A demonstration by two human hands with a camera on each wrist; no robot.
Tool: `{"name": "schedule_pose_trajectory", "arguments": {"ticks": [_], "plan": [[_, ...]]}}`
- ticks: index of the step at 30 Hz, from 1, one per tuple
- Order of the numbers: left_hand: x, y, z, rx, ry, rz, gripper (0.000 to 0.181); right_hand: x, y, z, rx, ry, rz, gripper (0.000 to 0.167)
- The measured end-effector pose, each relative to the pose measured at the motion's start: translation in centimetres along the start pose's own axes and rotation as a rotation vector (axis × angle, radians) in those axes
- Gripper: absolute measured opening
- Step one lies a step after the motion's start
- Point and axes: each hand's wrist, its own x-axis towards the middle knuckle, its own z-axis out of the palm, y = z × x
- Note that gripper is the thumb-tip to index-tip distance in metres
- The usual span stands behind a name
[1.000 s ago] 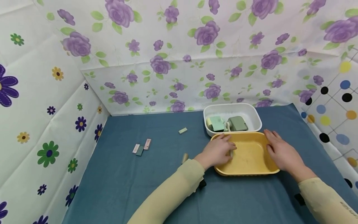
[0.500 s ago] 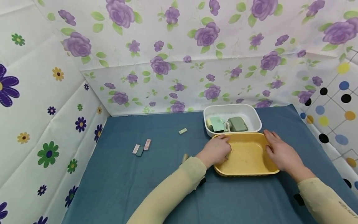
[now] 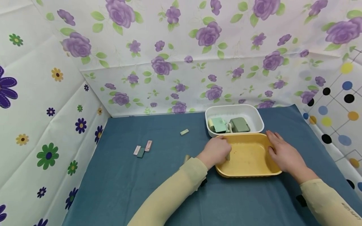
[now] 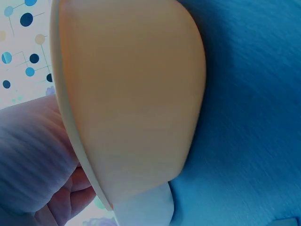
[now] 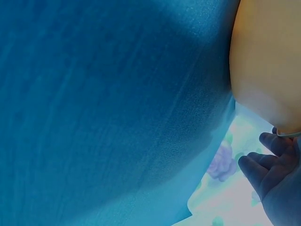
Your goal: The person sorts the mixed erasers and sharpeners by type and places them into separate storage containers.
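In the head view my left hand is inside the left end of a yellow basin. Its fingers are curled round a small grey-green block, of which only an end shows below them. The left wrist view shows the basin's outer wall, with the hand behind the rim; the block is hidden there. My right hand rests on the basin's right rim, fingers fairly straight, thumb on the inner side. In the right wrist view its fingertips show beside the rim.
Behind the basin, a white basin holds a mint box and a grey-green case. Several small blocks lie left on the blue cloth, including a pink one. A pale block and a tan piece lie nearer.
My left fingers, spread over the small block at first, have curled in round it, and the hand has shifted slightly left. The right hand stays on the rim.
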Motion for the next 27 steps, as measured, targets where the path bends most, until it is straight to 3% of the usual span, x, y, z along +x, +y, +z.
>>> {"name": "schedule_pose_trajectory", "arguments": {"ticks": [12, 19, 23, 27], "plan": [[0.0, 0.4, -0.5, 0.001, -0.009, -0.049, 0.015, -0.1, 0.1, -0.1, 0.003, -0.014, 0.015, 0.073], [0.1, 0.2, 0.2, -0.044, 0.047, -0.022, 0.004, -0.2, 0.2, 0.1, -0.015, 0.0, 0.021, 0.073], [0.4, 0.2, 0.9, -0.083, 0.056, -0.036, 0.013, -0.1, 0.2, 0.2, -0.013, -0.004, 0.016, 0.074], [0.6, 0.6, 0.9, -0.031, 0.034, -0.063, 0.023, 0.0, 0.2, 0.1, -0.012, -0.005, 0.008, 0.073]]}}
